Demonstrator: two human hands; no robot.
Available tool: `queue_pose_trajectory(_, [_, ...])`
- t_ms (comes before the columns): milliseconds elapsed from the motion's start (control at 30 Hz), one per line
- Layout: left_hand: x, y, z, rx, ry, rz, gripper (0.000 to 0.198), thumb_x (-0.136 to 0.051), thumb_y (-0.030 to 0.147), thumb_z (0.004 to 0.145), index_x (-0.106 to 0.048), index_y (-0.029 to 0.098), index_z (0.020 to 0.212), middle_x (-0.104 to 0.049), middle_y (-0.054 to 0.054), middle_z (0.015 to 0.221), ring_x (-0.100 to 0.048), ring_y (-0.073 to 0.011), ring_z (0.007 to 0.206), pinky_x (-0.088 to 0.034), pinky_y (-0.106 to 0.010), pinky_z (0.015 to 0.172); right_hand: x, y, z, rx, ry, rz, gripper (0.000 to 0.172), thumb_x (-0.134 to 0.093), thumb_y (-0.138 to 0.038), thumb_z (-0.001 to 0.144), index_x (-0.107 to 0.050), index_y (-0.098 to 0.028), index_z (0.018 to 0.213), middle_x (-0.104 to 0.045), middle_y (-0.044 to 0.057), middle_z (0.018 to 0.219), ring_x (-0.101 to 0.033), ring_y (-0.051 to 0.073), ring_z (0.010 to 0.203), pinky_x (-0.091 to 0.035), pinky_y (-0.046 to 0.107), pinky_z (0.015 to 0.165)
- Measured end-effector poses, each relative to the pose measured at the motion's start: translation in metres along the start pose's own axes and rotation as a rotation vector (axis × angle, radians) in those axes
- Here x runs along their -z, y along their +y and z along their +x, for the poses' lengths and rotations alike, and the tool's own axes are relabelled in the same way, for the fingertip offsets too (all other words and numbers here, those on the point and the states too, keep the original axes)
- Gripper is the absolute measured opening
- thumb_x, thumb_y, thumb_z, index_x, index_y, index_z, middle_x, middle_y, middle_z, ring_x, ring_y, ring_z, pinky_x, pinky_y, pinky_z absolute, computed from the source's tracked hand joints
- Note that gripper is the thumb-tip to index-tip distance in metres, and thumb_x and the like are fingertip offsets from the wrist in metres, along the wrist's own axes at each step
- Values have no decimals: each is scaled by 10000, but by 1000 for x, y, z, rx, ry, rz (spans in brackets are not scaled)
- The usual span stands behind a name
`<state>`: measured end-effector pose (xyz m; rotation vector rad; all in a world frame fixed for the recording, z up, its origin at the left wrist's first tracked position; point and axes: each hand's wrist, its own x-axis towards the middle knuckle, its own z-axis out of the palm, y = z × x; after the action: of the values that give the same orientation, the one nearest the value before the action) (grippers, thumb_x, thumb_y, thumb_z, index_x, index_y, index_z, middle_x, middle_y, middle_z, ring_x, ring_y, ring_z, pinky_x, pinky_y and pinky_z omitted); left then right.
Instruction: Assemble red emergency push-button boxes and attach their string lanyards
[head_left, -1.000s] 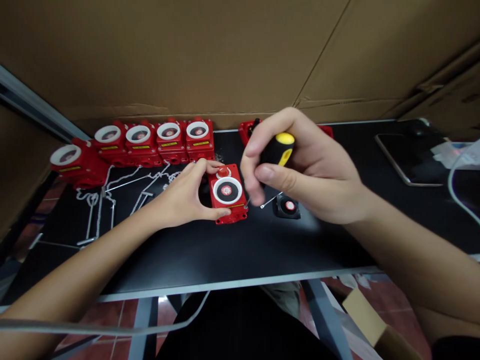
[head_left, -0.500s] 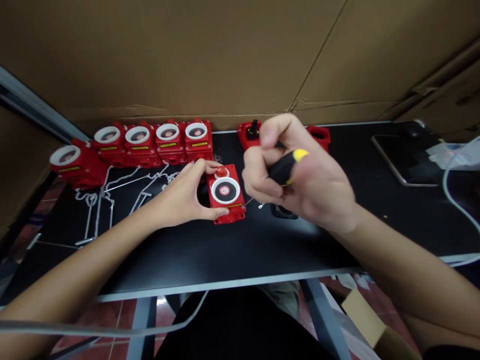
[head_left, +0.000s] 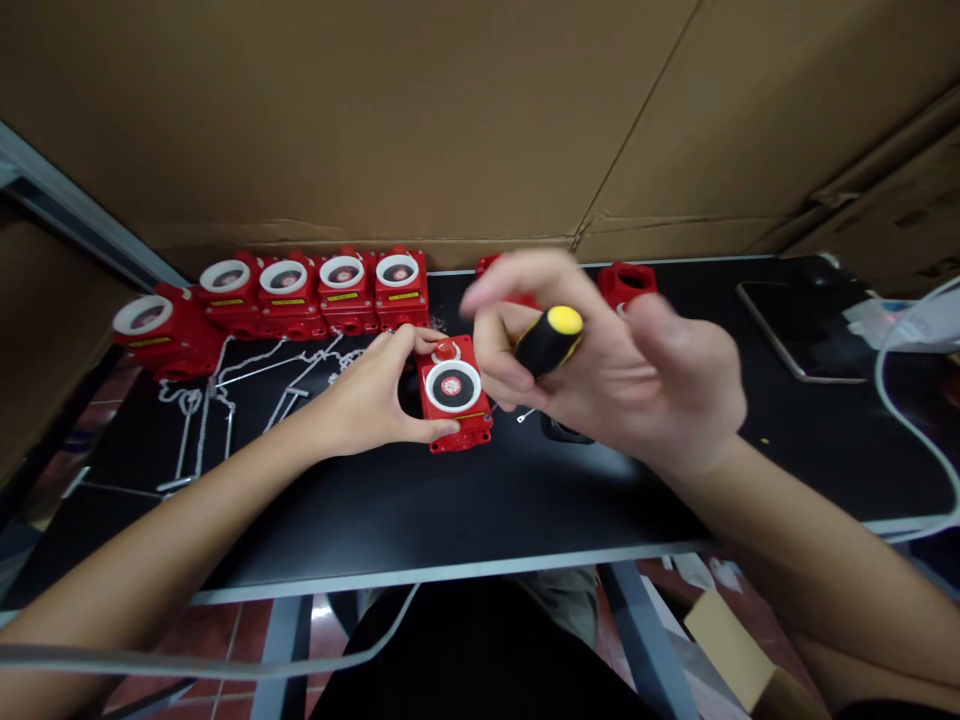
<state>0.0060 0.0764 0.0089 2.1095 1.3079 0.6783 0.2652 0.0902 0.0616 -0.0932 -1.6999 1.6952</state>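
My left hand (head_left: 375,395) grips a red alarm box (head_left: 466,425) by its left side, thumb at the front edge and fingers at the back. The box lies on the black table, its white ring and dark round centre facing up. To its right my right hand (head_left: 600,370) holds a screwdriver (head_left: 551,340) by its black handle with a yellow end. The lower fingers curl round the handle, while the thumb and index finger are lifted and blurred. The screwdriver's shaft and tip are hidden behind the hand.
Several red alarm boxes (head_left: 341,290) stand in a row at the back left, before a cardboard wall (head_left: 420,120). White cords and metal rods (head_left: 225,425) lie in front of them. Another red housing (head_left: 626,283) is behind my right hand. A phone-like dark slab (head_left: 799,325) lies at right.
The thumb and index finger of my right hand have spread apart from the screwdriver's handle, whose yellow end now shows more fully. My left hand keeps its hold on the box.
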Motion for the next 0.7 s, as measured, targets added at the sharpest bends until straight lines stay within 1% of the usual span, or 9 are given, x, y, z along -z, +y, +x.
queue_pose_trajectory(100, [0, 0, 0, 2, -1, 6, 748, -945, 596, 767, -581, 228, 1308, -665, -129, 1488, -626, -402, 1411, -506, -594, 1236, 1, 1, 2, 39, -12, -17, 372, -504, -495, 1208, -620, -158, 1099, -586, 39, 959, -596, 124, 815, -531, 299, 788])
queue_pose_trajectory(200, [0, -2, 0, -6, -4, -8, 788, -955, 595, 769, -585, 233, 1362, -665, -126, 1484, -635, -398, 1396, -521, -593, 1215, 1, 6, 2, 58, 70, -16, 337, -764, -432, 1098, -541, -189, 1030, -664, 45, 1039, -695, 130, 846, -611, 308, 821])
queue_pose_trajectory(267, [-1, -3, 0, -11, -2, -25, 791, -961, 595, 773, -581, 241, 1371, -664, -127, 1492, -644, -390, 1392, -527, -593, 1212, 1, 7, 1, 59, 137, 6, 385, -850, -352, 1035, -491, -214, 1027, -635, -10, 941, -627, 92, 714, -579, 260, 720])
queue_pose_trajectory(333, [-1, -3, 0, -15, 5, -32, 763, -964, 589, 772, -575, 243, 1331, -671, -132, 1483, -659, -382, 1377, -533, -593, 1208, 1, 6, 0, 45, 163, 24, 345, -829, -328, 1048, -501, -226, 1061, -525, -67, 803, -475, 62, 593, -489, 217, 626])
queue_pose_trajectory(433, [-1, -3, -1, -10, -2, -18, 745, -956, 576, 777, -571, 245, 1322, -679, -131, 1468, -660, -380, 1368, -529, -603, 1208, 3, 2, 0, 1, 89, 32, 282, -697, -460, 1113, -621, -200, 1191, -455, -46, 783, -416, 91, 658, -450, 236, 665])
queue_pose_trajectory(500, [0, -2, -1, -9, -5, -6, 765, -949, 582, 781, -576, 244, 1358, -679, -129, 1466, -647, -388, 1380, -517, -616, 1215, 4, 2, 0, 0, 19, 61, 356, -574, -487, 1160, -677, -158, 1246, -517, -6, 849, -507, 112, 771, -497, 259, 764])
queue_pose_trajectory(567, [0, -2, 0, -18, -6, -1, 806, -944, 606, 783, -575, 243, 1401, -669, -132, 1480, -635, -399, 1390, -509, -625, 1221, 4, 4, 1, 32, -40, 68, 330, -538, -431, 1189, -685, -137, 1213, -605, 29, 942, -627, 125, 881, -561, 284, 860])
queue_pose_trajectory(633, [1, -2, 1, -20, -11, -1, 806, -943, 643, 776, -583, 241, 1375, -660, -133, 1483, -630, -412, 1389, -514, -625, 1214, 3, 7, 1, 49, -34, 28, 207, -639, -358, 1162, -641, -151, 1149, -678, 52, 1038, -713, 141, 946, -618, 321, 917])
queue_pose_trajectory(700, [0, -1, 1, -7, -14, -8, 772, -948, 663, 764, -589, 237, 1298, -662, -127, 1454, -632, -417, 1378, -521, -618, 1205, 2, 9, 1, 49, 25, -8, 236, -778, -270, 1078, -560, -182, 1094, -722, 52, 1083, -740, 141, 919, -644, 326, 895])
